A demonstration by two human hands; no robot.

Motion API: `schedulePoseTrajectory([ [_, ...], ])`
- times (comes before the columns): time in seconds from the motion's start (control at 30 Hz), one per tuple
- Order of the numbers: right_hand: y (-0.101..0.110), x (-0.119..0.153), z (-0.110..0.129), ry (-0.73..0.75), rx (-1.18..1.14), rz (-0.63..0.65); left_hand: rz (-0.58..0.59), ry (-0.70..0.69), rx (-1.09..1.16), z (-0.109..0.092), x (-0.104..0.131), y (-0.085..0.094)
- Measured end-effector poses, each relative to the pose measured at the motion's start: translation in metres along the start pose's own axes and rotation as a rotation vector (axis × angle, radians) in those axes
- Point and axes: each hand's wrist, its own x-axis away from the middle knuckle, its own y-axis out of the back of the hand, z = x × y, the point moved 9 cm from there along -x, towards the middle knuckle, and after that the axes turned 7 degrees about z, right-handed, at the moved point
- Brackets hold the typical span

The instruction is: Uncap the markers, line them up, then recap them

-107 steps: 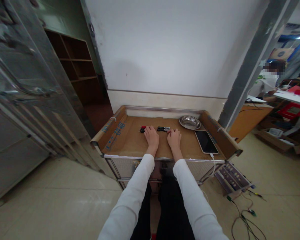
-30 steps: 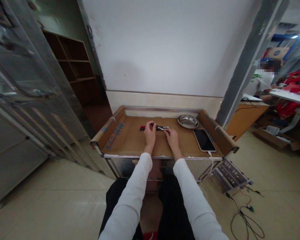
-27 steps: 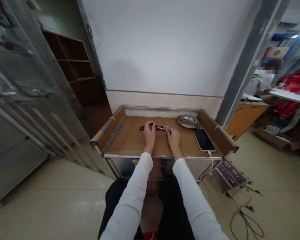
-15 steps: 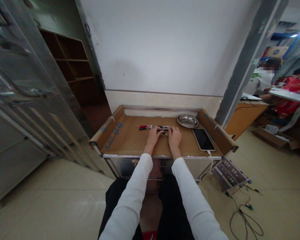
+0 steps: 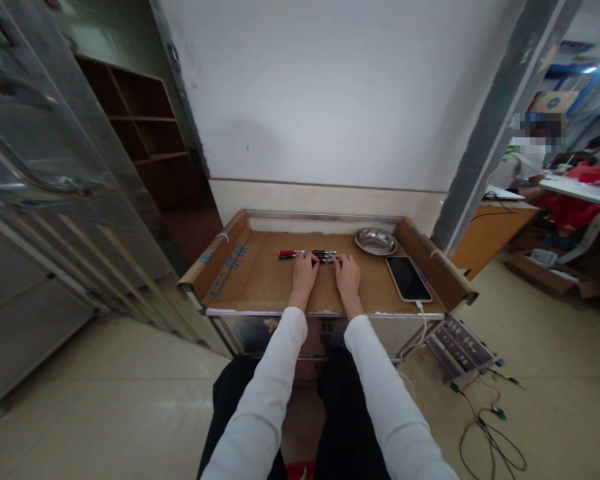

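Grip of left hand [image 5: 305, 272] and right hand [image 5: 348, 275] narrow on black pen [image 5: 325, 261], blue cardboard lettering [image 5: 237, 257] illegible.

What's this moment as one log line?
left hand: at black pen, left end | right hand: same pen, right end | red pen: by left hand | metal bowl: beyond phone

On the cardboard-covered surface [image 5: 265, 287], the left hand [image 5: 305, 275] and right hand [image 5: 347, 276] touch opposite ends of a black pen [image 5: 325, 261]; a red pen [image 5: 287, 253] lies left, a metal dish [image 5: 376, 242] far right.
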Motion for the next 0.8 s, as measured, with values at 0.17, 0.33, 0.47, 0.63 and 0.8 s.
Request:
schedulePoseTrajectory([
  [0.17, -0.003, 0.000, 0.001, 0.001, 0.034, 0.048, -0.021, -0.011, -0.019, -0.002, 0.000, 0.001],
  [0.33, -0.003, 0.001, 0.004, 0.015, 0.043, 0.078, -0.011, -0.044, 0.031, -0.005, -0.001, -0.001],
  [0.47, -0.004, 0.001, 0.007, 0.043, 0.019, 0.097, -0.022, -0.052, 0.050, -0.006, -0.001, 0.001],
  [0.63, -0.008, 0.001, 0.007, 0.053, 0.039, 0.120, -0.025, -0.116, 0.076, -0.014, -0.001, 0.003],
  [0.8, -0.009, 0.000, 0.006, 0.065, 0.026, 0.120, 0.082, -0.151, 0.161, -0.019, -0.003, -0.007],
])
